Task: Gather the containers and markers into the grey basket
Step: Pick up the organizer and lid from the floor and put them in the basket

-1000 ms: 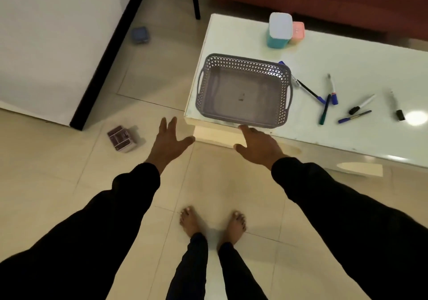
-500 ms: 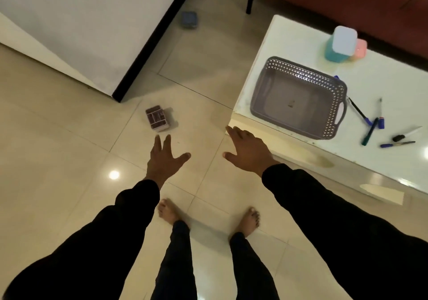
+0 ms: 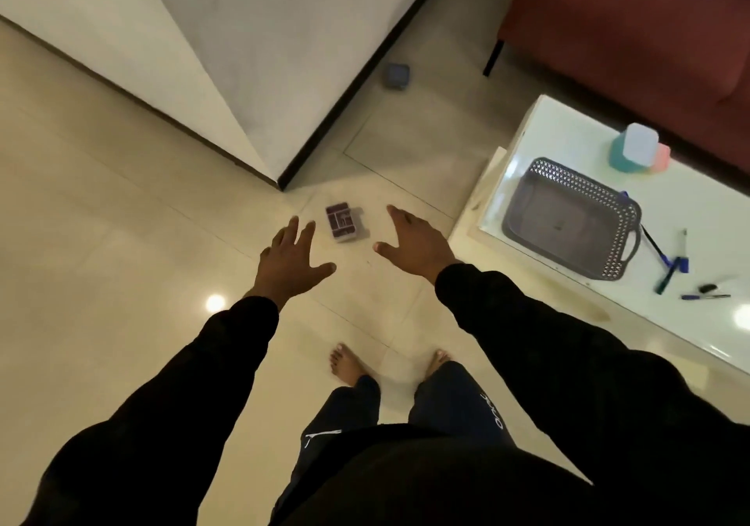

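Plainly the step in hand is fetching the small purple container (image 3: pixel 343 222) that lies on the floor tiles, well apart from the grey basket (image 3: pixel 568 217) on the white table (image 3: pixel 710 217). Both hands hang above the floor with fingers spread and holding nothing: the left hand (image 3: pixel 289 265) just beside the container on one side, the right hand (image 3: pixel 414 241) near it on the other, so it sits between them. The next move, as I judge it, calls for bending low and closing the fingers round the container's sides, then carrying it across to the basket, which looks empty. Beyond the basket stand a teal container (image 3: pixel 633 152) and a pink one (image 3: pixel 662 158), and past its far handle lie the markers (image 3: pixel 673 269). A second small blue container (image 3: pixel 396 76) rests far off by the wall's dark skirting. Nothing blocks the reach.
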